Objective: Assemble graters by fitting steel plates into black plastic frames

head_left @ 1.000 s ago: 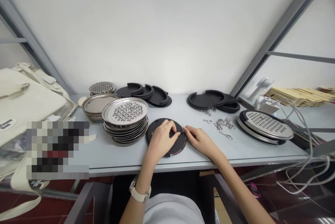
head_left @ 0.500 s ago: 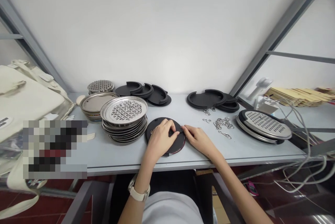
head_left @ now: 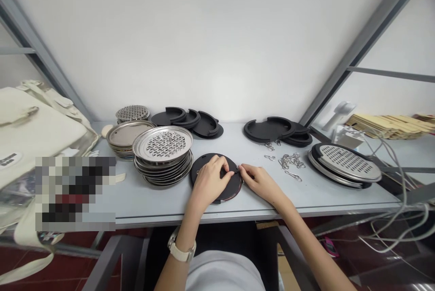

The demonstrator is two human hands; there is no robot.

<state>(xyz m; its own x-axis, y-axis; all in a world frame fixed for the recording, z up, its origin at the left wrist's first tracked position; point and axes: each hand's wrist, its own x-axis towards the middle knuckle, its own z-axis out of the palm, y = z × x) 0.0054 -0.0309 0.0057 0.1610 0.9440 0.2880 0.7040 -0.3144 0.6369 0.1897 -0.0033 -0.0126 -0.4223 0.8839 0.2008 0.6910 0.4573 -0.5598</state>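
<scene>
My left hand [head_left: 211, 177] lies curled over a black round plate [head_left: 204, 160], thumb and forefinger brought close together near its right side. This plate rests on the grey table in front of me, a thin reddish line along its lower right rim. At the right edge of the plate my right hand [head_left: 256, 181] pinches a small metal clip, mostly hidden by the fingertips. Several loose metal clips [head_left: 291, 161] lie to the right of that hand. Left of the plate stands a stack of round metal graters [head_left: 162, 146].
More round metal discs [head_left: 131, 134] are stacked farther left. Black holders with raised rims [head_left: 270, 128] lie along the wall. A slotted metal disc [head_left: 350, 162] tops a pile at right. A cream bag [head_left: 41, 128] is at left; white cables [head_left: 404, 232] hang at right.
Both hands keep nearly the same place on the black plate, with only slight finger movement at its right edge. The view shifted a little and came back.
</scene>
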